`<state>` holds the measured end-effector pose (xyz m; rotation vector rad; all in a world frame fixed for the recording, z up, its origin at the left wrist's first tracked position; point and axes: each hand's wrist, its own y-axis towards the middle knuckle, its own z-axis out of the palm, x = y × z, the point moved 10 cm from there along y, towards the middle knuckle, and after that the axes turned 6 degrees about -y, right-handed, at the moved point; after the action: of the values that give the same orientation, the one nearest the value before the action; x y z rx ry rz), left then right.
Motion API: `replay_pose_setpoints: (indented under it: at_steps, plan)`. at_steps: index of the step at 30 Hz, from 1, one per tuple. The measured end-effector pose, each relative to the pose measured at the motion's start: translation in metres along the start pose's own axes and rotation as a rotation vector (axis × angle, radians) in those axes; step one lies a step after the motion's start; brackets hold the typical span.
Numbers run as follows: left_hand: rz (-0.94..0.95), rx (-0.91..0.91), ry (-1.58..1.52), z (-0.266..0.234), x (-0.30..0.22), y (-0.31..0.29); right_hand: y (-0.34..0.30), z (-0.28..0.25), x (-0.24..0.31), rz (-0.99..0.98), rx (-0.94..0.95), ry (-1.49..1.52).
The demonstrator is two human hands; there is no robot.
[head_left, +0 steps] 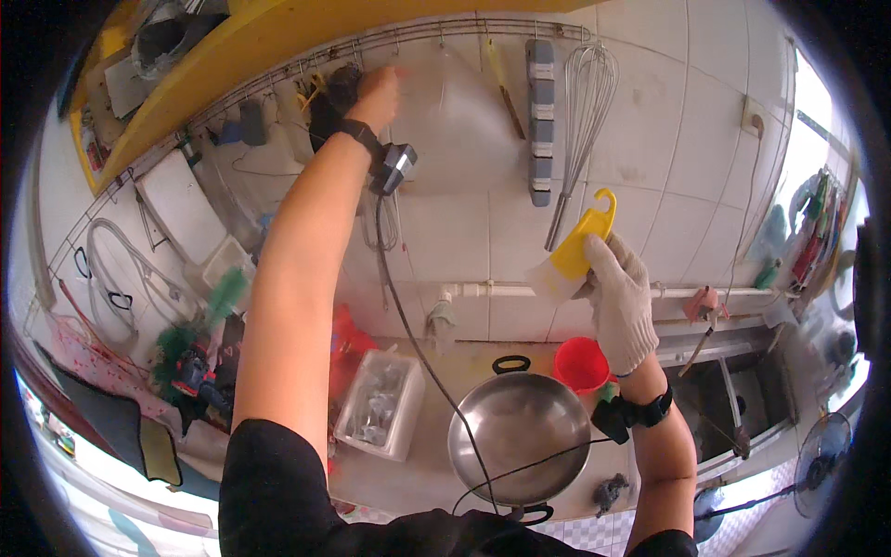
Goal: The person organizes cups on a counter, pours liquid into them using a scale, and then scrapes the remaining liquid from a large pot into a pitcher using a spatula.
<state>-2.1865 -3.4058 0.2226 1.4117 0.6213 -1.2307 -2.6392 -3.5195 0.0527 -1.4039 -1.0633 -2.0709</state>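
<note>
My left hand (379, 97) is bare and raised to the wire rail (408, 39) on the tiled wall. Its fingers are curled beside a dark hanging item (339, 93) and the edge of a translucent plastic sheet or bag (455, 121); what they grip is hidden. My right hand (620, 302), in a white knitted glove, is closed on a yellow plastic tool (587, 239) with a hooked end and a pale flat lower part, whose exact kind I cannot tell. A metal whisk (588, 102) hangs just above it.
Below my hands, a wide steel pan (520, 441) with black handles stands on the counter, a red container (582, 365) behind it. Left of it is a white box (380, 404) of clear packets. A sink (724, 399) lies right. Cables (408, 316) from my wrist devices cross the pan.
</note>
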Motion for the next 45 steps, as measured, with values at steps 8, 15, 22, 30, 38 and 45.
replay_pose_setpoints:
  at_steps: [8, 15, 22, 30, 38, 45]
  plan:
    - [0.121, 0.049, 0.167, 0.006, -0.008, 0.006, -0.019, 0.008, 0.008, -0.019, 0.038, -0.091]
    - [0.046, 0.049, 0.068, 0.008, 0.009, -0.001, -0.037, 0.009, 0.001, 0.064, 0.007, -0.072]
    - [0.141, -0.014, 0.241, -0.024, 0.038, 0.013, -0.023, 0.016, 0.005, 0.026, 0.113, 0.407]
    - [0.258, 0.031, 0.364, -0.06, 0.045, -0.02, -0.024, 0.039, -0.009, 0.083, 0.275, 0.626]
    - [0.215, 0.223, 0.19, -0.069, -0.004, -0.263, -0.092, 0.049, 0.018, -0.306, 0.396, -0.043]
    - [-0.117, 0.575, 0.121, -0.139, -0.012, -0.46, -0.158, 0.146, 0.04, -0.402, 0.565, -0.071]
